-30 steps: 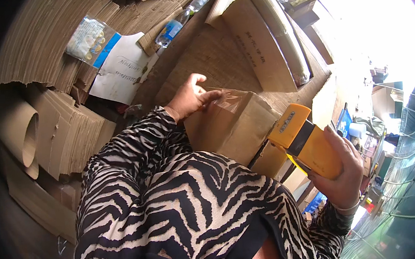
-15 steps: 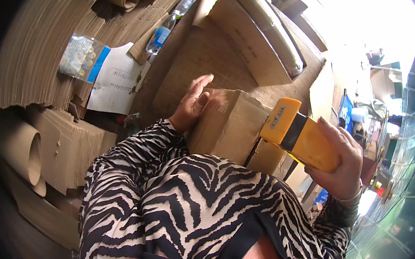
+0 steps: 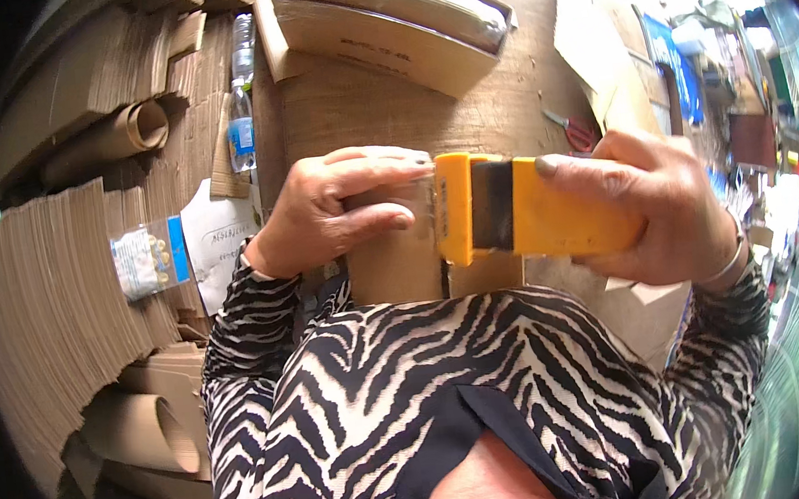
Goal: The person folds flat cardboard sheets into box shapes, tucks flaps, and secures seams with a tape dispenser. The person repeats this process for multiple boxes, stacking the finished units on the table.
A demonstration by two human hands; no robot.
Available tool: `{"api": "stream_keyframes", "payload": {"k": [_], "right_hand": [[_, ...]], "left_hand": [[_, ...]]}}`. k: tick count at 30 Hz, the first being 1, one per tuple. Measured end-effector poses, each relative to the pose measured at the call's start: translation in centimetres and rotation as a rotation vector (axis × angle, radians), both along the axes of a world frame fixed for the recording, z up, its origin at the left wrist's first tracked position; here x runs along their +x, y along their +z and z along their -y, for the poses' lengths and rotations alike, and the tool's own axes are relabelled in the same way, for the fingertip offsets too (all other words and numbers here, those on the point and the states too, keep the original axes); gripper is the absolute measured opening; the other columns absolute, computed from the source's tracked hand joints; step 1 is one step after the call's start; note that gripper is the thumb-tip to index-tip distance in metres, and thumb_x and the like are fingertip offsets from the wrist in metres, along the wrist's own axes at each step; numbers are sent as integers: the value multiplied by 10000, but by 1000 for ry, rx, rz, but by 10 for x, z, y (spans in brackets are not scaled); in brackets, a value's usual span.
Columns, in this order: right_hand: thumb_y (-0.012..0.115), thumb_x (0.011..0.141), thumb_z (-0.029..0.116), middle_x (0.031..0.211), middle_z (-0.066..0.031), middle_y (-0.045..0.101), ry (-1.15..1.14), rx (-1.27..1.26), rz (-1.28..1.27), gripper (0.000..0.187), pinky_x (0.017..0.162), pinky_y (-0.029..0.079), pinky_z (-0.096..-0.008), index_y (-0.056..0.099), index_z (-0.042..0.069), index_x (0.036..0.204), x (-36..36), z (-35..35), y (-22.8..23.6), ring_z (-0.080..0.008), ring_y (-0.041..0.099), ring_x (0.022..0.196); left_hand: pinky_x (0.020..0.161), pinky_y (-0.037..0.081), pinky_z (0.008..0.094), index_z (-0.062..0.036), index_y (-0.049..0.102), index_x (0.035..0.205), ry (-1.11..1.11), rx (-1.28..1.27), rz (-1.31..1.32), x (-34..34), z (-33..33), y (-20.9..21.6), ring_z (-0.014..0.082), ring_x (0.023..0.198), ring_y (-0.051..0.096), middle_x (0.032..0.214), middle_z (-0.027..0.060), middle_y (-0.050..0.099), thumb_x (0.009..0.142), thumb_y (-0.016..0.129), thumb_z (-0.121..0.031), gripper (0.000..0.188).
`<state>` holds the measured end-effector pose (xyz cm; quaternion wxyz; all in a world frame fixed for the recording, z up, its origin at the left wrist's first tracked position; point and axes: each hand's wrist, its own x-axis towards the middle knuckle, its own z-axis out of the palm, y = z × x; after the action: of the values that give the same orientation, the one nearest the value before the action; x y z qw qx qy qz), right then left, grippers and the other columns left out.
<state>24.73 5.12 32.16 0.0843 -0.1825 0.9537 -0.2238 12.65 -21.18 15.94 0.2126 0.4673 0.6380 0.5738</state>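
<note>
A brown cardboard box stands against my body, a glossy strip of clear tape showing on its top. My left hand lies on the box's left side, its fingers stretched toward the right and the thumb apart. Gripped in my right hand is a yellow tape dispenser with a black band. Its front end is over the box top, close to my left fingertips. My right hand partly covers the dispenser's rear, and part of the box is hidden beneath it.
On the wooden table lies a long open carton at the back. Red-handled scissors are at right. Stacked cardboard sheets, a plastic bottle, a marked white sheet and a clear packet are at left.
The dispenser in my right hand has come left over the box, up to my left hand. My left hand has turned to lie across the box. The whole view has rotated.
</note>
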Motion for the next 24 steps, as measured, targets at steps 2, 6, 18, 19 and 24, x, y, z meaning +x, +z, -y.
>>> {"api": "stream_keyframes", "payload": {"k": [2, 6, 18, 19, 24], "right_hand": [[828, 550, 87, 739, -77, 550, -15, 51, -24, 690, 542, 456, -353, 664, 148, 1217, 7, -24, -9, -235, 569, 612], [832, 577, 87, 730, -62, 531, -114, -75, -38, 682, 547, 459, -346, 664, 177, 1232, 38, -49, -38, -223, 560, 602], [832, 568, 104, 723, -69, 521, -173, -64, -74, 698, 574, 449, -367, 655, 196, 1237, 56, -62, -57, -262, 547, 625], [831, 552, 84, 725, -64, 530, -173, -54, -83, 711, 572, 446, -362, 657, 184, 1234, 60, -66, -59, -255, 547, 631], [813, 557, 123, 673, -64, 472, -172, -91, -192, 631, 504, 384, -367, 699, 204, 1172, 74, -80, -62, -246, 508, 573]], "left_hand": [[925, 518, 345, -23, 690, 1126, 14, -39, 8, 0, 12, -3, 262, 1056, 657, 1137, 148, 686, 799, 772, -140, 357], [923, 518, 338, -12, 695, 1100, -24, -82, 9, -5, 7, 1, 258, 1047, 662, 1115, 145, 693, 796, 769, -107, 327], [1096, 357, 397, -62, 404, 1438, -762, -383, -214, -38, -101, 26, 332, 1280, 452, 1395, 181, 471, 791, 739, -194, 741], [1093, 359, 395, -61, 409, 1433, -802, -404, -140, -37, -109, 22, 329, 1273, 458, 1385, 184, 479, 798, 732, -191, 725], [1065, 378, 369, -35, 478, 1361, -744, -429, -78, -26, -105, 22, 293, 1245, 481, 1311, 146, 523, 819, 747, -227, 635]]}}
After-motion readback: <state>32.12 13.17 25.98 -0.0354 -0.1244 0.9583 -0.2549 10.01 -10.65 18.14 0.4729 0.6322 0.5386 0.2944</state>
